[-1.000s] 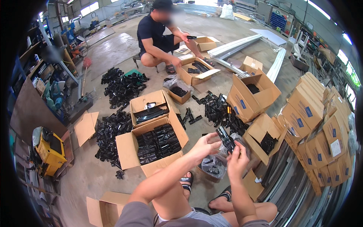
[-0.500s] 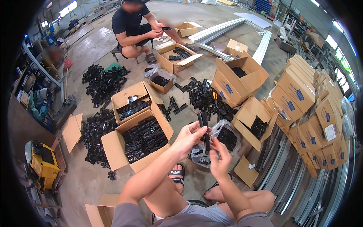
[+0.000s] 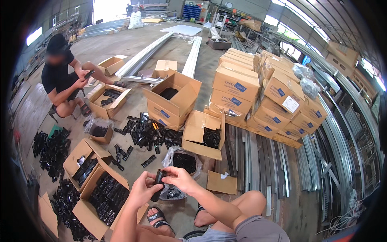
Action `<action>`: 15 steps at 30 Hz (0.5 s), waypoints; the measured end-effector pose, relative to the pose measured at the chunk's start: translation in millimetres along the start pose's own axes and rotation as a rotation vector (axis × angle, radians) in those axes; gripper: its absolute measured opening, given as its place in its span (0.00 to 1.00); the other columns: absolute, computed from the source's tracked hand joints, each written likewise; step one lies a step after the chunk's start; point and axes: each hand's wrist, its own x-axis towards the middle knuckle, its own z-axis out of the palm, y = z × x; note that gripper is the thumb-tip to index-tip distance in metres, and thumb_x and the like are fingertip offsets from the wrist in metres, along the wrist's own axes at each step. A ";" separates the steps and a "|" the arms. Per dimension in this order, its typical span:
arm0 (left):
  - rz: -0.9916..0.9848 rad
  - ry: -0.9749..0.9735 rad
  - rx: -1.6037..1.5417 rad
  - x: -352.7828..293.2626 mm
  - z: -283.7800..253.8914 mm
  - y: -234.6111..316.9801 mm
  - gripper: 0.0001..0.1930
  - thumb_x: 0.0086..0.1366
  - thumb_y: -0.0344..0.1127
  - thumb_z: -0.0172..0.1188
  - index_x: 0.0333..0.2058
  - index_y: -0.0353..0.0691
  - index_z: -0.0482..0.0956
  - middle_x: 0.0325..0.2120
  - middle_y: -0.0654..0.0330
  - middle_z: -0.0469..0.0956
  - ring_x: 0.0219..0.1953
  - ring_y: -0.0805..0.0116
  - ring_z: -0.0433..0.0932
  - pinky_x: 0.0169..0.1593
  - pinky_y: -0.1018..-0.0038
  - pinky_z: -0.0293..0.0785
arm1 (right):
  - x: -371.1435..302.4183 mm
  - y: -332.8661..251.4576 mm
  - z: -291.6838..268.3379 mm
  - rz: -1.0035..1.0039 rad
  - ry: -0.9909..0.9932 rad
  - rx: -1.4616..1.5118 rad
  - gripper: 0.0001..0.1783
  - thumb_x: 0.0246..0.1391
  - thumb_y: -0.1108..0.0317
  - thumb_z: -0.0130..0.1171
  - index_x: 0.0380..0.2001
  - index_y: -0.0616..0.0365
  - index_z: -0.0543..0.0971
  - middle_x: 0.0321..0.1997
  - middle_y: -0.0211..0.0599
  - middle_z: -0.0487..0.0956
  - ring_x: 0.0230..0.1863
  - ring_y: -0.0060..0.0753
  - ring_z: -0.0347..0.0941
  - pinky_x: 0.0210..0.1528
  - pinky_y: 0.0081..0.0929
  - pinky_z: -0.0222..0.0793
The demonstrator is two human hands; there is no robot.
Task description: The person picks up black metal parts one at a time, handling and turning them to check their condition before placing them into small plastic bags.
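Between my hands is a dark, glossy black elongated part [image 3: 157,186], held nearly upright over the gap in front of my knees. My left hand [image 3: 142,188] grips it from the side, thumb across its middle. The fingers of my right hand [image 3: 179,178] close on its upper end; whether they pinch something smaller there is too small to tell. Just beyond, a plastic-lined box [image 3: 196,164] contains small black pieces. Below the part, a clear plastic bag with small items [image 3: 174,192] is partly covered by my right forearm.
Left of me, an open carton [image 3: 123,177] is packed with black parts, beside loose heaps [image 3: 66,209]. Ahead lie another black pile [image 3: 143,131] and open cartons [image 3: 190,135]. Stacked boxes [image 3: 236,80] and metal profiles [image 3: 258,161] stand right. A seated co-worker [image 3: 60,76] handles a black piece.
My view has swung to the right, so the cartons and co-worker appear farther left. Both hands stay on the black part, and my right fingers have come up to its top end.
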 end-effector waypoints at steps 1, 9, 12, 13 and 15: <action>-0.018 0.009 -0.091 -1.5 1.0 -2.9 0.16 0.60 0.26 0.68 0.45 0.34 0.72 0.34 0.59 0.84 0.37 0.76 0.81 0.40 0.76 0.77 | -4.5 3.8 1.9 -0.024 0.019 0.008 0.23 0.59 0.70 0.65 0.56 0.67 0.75 0.47 0.34 0.81 0.46 0.21 0.77 0.50 0.23 0.73; 0.062 -0.064 -0.077 5.7 6.5 -9.2 0.18 0.60 0.27 0.70 0.47 0.32 0.76 0.42 0.60 0.81 0.43 0.76 0.79 0.47 0.77 0.77 | -17.7 -3.1 10.7 -0.052 0.140 0.049 0.20 0.60 0.74 0.62 0.54 0.67 0.76 0.43 0.33 0.81 0.42 0.21 0.76 0.47 0.22 0.74; 0.013 -0.083 -0.046 -7.1 -1.8 0.3 0.25 0.56 0.28 0.73 0.52 0.31 0.75 0.44 0.53 0.82 0.44 0.70 0.81 0.48 0.74 0.77 | -18.3 4.5 15.9 -0.061 0.164 0.142 0.21 0.60 0.74 0.63 0.55 0.70 0.75 0.44 0.35 0.81 0.44 0.21 0.77 0.47 0.21 0.74; 0.025 -0.101 -0.047 -9.2 -3.8 -1.6 0.26 0.55 0.29 0.74 0.52 0.31 0.75 0.43 0.51 0.83 0.44 0.69 0.82 0.47 0.72 0.78 | -17.5 5.2 14.8 -0.056 0.168 0.149 0.21 0.60 0.73 0.64 0.55 0.69 0.74 0.44 0.35 0.81 0.44 0.20 0.77 0.47 0.20 0.74; 0.007 -0.134 0.063 -14.0 -7.6 -2.3 0.29 0.52 0.28 0.74 0.53 0.29 0.74 0.43 0.51 0.83 0.46 0.66 0.81 0.51 0.70 0.76 | -14.7 7.8 12.5 -0.034 0.153 0.162 0.20 0.60 0.71 0.64 0.54 0.69 0.75 0.45 0.35 0.82 0.44 0.20 0.77 0.47 0.21 0.74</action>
